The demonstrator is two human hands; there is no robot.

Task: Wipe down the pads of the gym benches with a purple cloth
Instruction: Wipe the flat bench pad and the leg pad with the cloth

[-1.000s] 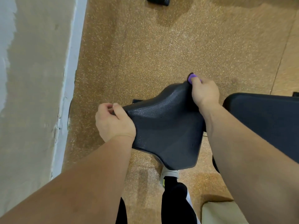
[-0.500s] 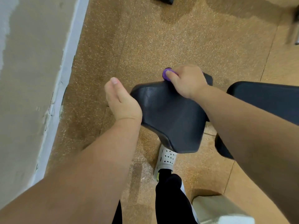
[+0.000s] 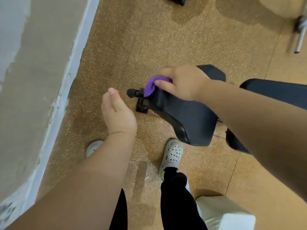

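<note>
A black seat pad (image 3: 187,118) of a gym bench tilts up in the middle of the head view. My right hand (image 3: 181,82) grips a bunched purple cloth (image 3: 152,86) and presses it on the pad's far left corner. A black knob (image 3: 132,93) and bracket stick out just left of that corner. My left hand (image 3: 117,112) hovers left of the pad with fingers straight, touching nothing. The bench's longer back pad (image 3: 274,93) runs off to the right, partly hidden by my right forearm.
A beige wall with a white skirting board (image 3: 66,90) runs along the left. The floor is speckled orange rubber. My feet in pale perforated clogs (image 3: 172,153) stand below the pad. A metal bar (image 3: 299,39) lies at the upper right, a dark object (image 3: 177,0) at the top.
My left hand has let go of the pad's left edge and drawn away, open. My right hand has slid the cloth leftwards along the pad's far edge to its left corner.
</note>
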